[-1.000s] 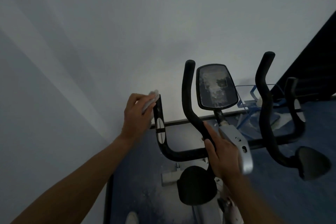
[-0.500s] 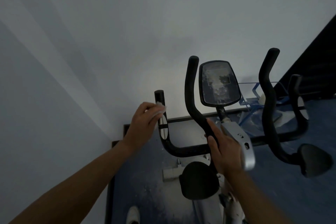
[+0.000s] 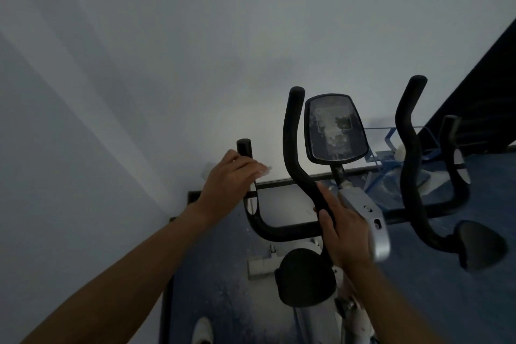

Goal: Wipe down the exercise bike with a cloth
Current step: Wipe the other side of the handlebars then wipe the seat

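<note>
Bike [image 3: 346, 201] console [image 3: 335, 128] stands dusty. Left of it, the left hand [image 3: 231, 179] wraps a pale cloth [image 3: 264, 170] around the outer grip [image 3: 245, 159]. Below it, the right hand [image 3: 346, 234] clasps the inner bar [image 3: 296, 153].

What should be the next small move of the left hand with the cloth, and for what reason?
Probably slide the left hand and its cloth further down the outer left handlebar toward the bend. The hand sits just under the bar's top end, the curved part below looks not yet covered, and the right hand steadies the bike on the inner bar.
</note>
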